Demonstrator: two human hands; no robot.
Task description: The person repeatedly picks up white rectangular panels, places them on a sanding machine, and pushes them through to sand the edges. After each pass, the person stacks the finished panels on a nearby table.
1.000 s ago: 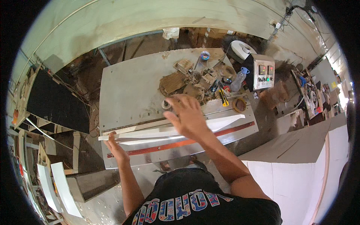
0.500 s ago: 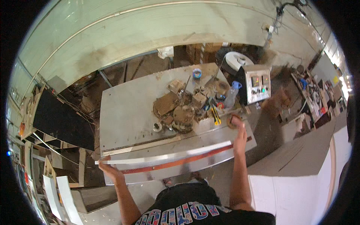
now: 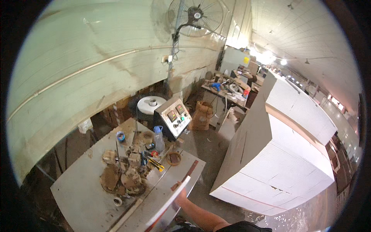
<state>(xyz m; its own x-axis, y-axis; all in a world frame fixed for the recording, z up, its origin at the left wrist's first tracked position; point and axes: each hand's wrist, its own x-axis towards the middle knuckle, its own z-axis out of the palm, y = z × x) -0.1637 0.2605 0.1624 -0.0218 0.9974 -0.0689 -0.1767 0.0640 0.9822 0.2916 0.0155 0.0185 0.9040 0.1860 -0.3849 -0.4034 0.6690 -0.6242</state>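
My right hand (image 3: 180,196) is closed around the far end of a long white strip (image 3: 166,207), which slants from the lower edge up to the right over the grey worktable (image 3: 75,189). Its fingertips show just past the strip's edge. A reddish-brown strip (image 3: 192,167) lies along the table's near side, partly hidden by the white one. Beyond the hand are a brown ring (image 3: 174,158) with a dark block in it and a yellow-and-black utility knife (image 3: 156,165). My left hand is out of view.
A dusty brown machine (image 3: 129,179) sits mid-table, with a clear blue-capped bottle (image 3: 159,140) and a blue tape roll (image 3: 121,136) behind. A control box (image 3: 174,117) stands past the table's far end. Large white panels (image 3: 274,162) rise at the right; a fan (image 3: 197,16) hangs above.
The view has swung right and up. My left hand has gone out of view. My right hand, beside the strip's end before, now grips it, and the strip appears more steeply slanted.
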